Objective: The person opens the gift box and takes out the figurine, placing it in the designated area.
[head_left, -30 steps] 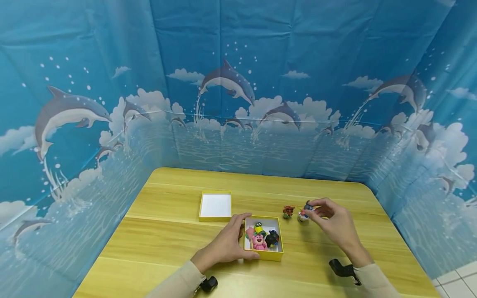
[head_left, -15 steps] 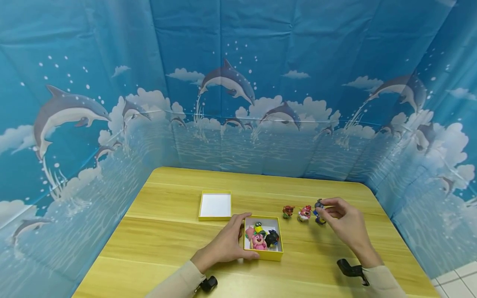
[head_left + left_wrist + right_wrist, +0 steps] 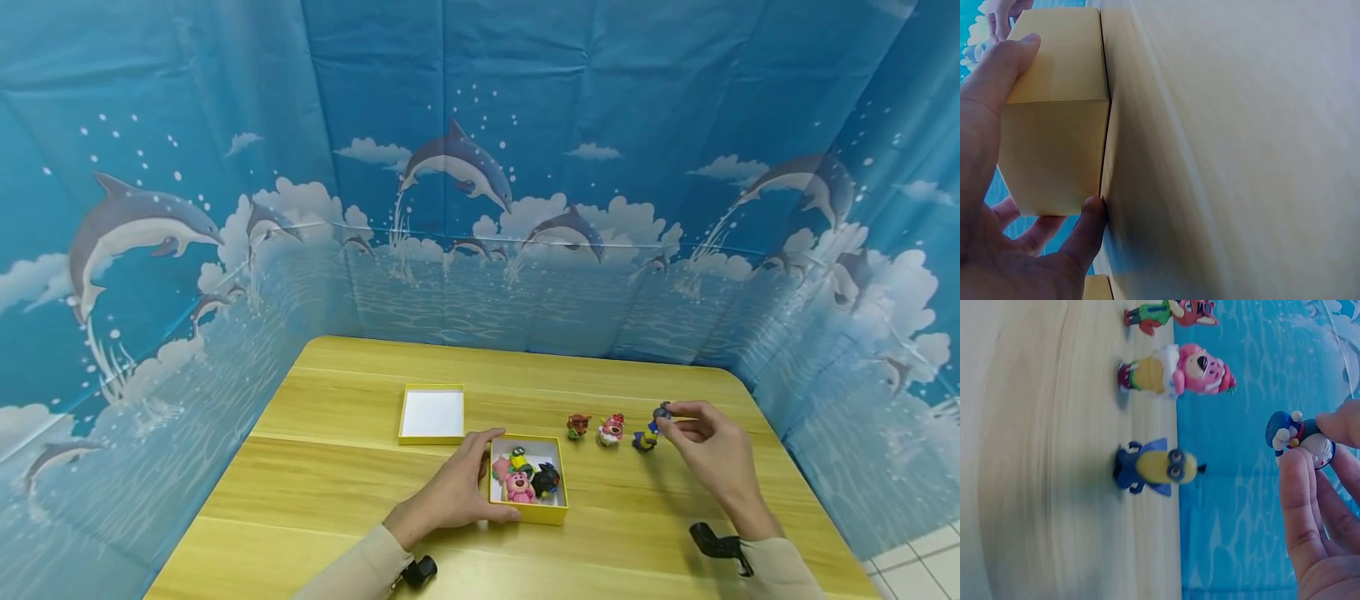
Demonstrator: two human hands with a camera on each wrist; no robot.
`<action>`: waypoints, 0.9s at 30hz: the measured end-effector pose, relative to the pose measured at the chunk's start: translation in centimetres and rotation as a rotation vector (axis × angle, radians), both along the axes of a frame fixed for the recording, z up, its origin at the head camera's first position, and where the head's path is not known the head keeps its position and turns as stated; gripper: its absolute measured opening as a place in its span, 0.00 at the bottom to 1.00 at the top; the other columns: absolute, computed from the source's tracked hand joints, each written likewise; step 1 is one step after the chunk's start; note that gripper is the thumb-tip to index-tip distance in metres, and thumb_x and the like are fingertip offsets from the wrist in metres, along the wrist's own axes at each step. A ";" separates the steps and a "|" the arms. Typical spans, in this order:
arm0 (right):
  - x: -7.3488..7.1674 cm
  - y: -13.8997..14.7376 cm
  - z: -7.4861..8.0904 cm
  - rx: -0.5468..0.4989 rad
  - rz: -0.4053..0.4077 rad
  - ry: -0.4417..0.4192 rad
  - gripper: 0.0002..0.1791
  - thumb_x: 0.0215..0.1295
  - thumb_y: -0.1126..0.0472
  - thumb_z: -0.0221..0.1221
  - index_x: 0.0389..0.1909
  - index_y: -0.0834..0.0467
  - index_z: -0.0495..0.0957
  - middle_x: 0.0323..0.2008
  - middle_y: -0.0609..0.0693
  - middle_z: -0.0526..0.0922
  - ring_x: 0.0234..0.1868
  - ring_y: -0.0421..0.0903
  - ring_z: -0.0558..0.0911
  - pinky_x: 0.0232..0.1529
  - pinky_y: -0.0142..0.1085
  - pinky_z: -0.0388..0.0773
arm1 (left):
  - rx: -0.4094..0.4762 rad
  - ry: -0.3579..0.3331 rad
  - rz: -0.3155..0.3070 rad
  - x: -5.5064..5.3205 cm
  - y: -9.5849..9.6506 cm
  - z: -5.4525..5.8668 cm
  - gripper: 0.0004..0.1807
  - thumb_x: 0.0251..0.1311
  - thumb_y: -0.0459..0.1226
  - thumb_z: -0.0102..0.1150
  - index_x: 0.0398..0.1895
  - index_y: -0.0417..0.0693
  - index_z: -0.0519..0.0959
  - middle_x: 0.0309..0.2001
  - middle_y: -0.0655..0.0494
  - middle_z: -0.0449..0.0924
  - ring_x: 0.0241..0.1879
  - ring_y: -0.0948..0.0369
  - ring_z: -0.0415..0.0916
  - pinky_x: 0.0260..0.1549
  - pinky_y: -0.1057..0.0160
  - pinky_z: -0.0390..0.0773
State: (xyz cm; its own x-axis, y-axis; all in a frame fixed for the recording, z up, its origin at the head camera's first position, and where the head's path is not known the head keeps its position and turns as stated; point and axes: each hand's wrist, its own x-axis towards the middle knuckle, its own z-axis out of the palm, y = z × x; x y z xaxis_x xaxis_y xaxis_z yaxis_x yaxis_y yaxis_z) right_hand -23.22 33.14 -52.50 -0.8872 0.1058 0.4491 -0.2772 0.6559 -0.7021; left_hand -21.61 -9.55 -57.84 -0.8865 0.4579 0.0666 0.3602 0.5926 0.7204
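My left hand (image 3: 452, 492) grips the open yellow box (image 3: 534, 514), thumb on its near wall and fingers round its left and far sides. Inside lie a pink bear figurine (image 3: 520, 488), a yellow goggled figurine (image 3: 520, 459), a black figurine (image 3: 547, 481) and a pink piece. Above the table, my right hand (image 3: 716, 454) pinches a blue-and-white cat figurine (image 3: 1279, 428) by its head. Below and left of it stands a yellow Minion figurine (image 3: 1159, 465) in blue. Farther left come a pink bear figurine in a red hat (image 3: 1200, 370) and a fox figurine (image 3: 1192, 311).
A shallow yellow lid with a white inside (image 3: 432, 413) lies behind and left of the box. The wooden table (image 3: 330, 467) ends at the back against a blue dolphin curtain (image 3: 480, 308), which also hangs along both sides.
The right hand has moved right with the cat figurine, from over the standing pink bear to just past the Minion figurine. Left hand and box have stayed in place.
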 end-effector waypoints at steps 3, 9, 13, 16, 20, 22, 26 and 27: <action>-0.1 0.5 -0.2 -0.003 -0.019 -0.013 0.16 0.78 0.60 0.77 0.60 0.62 0.90 0.56 0.67 0.95 0.42 0.13 0.84 0.41 0.15 0.84 | -0.003 0.001 0.005 0.1 0.0 0.0 0.72 0.56 0.69 0.88 0.96 0.61 0.54 0.83 0.50 0.68 0.68 0.56 0.79 0.72 0.45 0.86; 0.0 1.5 -0.8 -0.011 -0.051 -0.045 0.17 0.78 0.60 0.78 0.60 0.64 0.89 0.56 0.69 0.94 0.40 0.14 0.84 0.40 0.15 0.84 | -0.001 -0.002 0.012 0.2 0.1 0.1 0.72 0.55 0.69 0.88 0.96 0.61 0.54 0.84 0.50 0.68 0.71 0.54 0.80 0.73 0.43 0.86; 0.0 2.0 -1.3 -0.011 -0.075 -0.067 0.18 0.77 0.58 0.78 0.59 0.64 0.89 0.55 0.69 0.94 0.39 0.14 0.84 0.38 0.16 0.84 | 0.006 -0.008 0.013 0.2 0.1 0.1 0.72 0.55 0.69 0.88 0.96 0.61 0.54 0.84 0.49 0.68 0.75 0.51 0.79 0.75 0.40 0.85; -0.1 2.4 -1.8 -0.011 -0.090 -0.093 0.18 0.77 0.58 0.78 0.58 0.64 0.88 0.55 0.69 0.94 0.38 0.14 0.84 0.37 0.18 0.85 | 0.012 -0.013 0.013 0.3 0.1 0.1 0.72 0.55 0.69 0.89 0.96 0.61 0.55 0.85 0.48 0.67 0.77 0.50 0.78 0.76 0.39 0.84; -0.1 3.0 -2.6 -0.009 -0.112 -0.134 0.21 0.78 0.57 0.78 0.61 0.64 0.84 0.58 0.68 0.92 0.38 0.14 0.82 0.36 0.20 0.86 | 0.012 -0.018 0.008 0.3 0.1 0.1 0.72 0.55 0.69 0.88 0.96 0.60 0.55 0.86 0.48 0.66 0.78 0.49 0.78 0.78 0.39 0.83; -0.2 3.4 -3.0 0.005 -0.121 -0.148 0.24 0.78 0.56 0.78 0.64 0.64 0.83 0.59 0.69 0.92 0.37 0.13 0.81 0.35 0.21 0.85 | 0.010 -0.017 0.007 0.3 0.1 0.1 0.73 0.55 0.69 0.88 0.96 0.61 0.54 0.86 0.47 0.66 0.78 0.49 0.77 0.78 0.39 0.83; -0.7 4.0 -3.7 0.036 -0.113 -0.156 0.29 0.77 0.57 0.79 0.70 0.64 0.81 0.58 0.71 0.92 0.35 0.15 0.81 0.33 0.22 0.84 | 0.012 -0.017 0.012 0.2 0.1 0.2 0.72 0.55 0.69 0.88 0.96 0.61 0.55 0.85 0.48 0.67 0.76 0.51 0.78 0.77 0.39 0.83; -0.9 4.2 -3.9 0.049 -0.112 -0.159 0.29 0.77 0.57 0.79 0.72 0.64 0.82 0.58 0.71 0.93 0.35 0.15 0.81 0.33 0.22 0.84 | 0.012 -0.017 0.013 0.2 0.1 0.2 0.72 0.55 0.69 0.88 0.96 0.61 0.55 0.85 0.48 0.67 0.77 0.51 0.78 0.78 0.39 0.83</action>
State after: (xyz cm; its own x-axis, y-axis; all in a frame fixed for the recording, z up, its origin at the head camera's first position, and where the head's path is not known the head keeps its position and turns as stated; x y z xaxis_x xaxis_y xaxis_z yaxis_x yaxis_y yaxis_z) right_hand -24.11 37.33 -56.41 -0.9312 0.1895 0.3114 -0.0885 0.7111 -0.6975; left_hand -21.43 -9.41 -57.62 -0.8934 0.4456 0.0572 0.3403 0.5881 0.7337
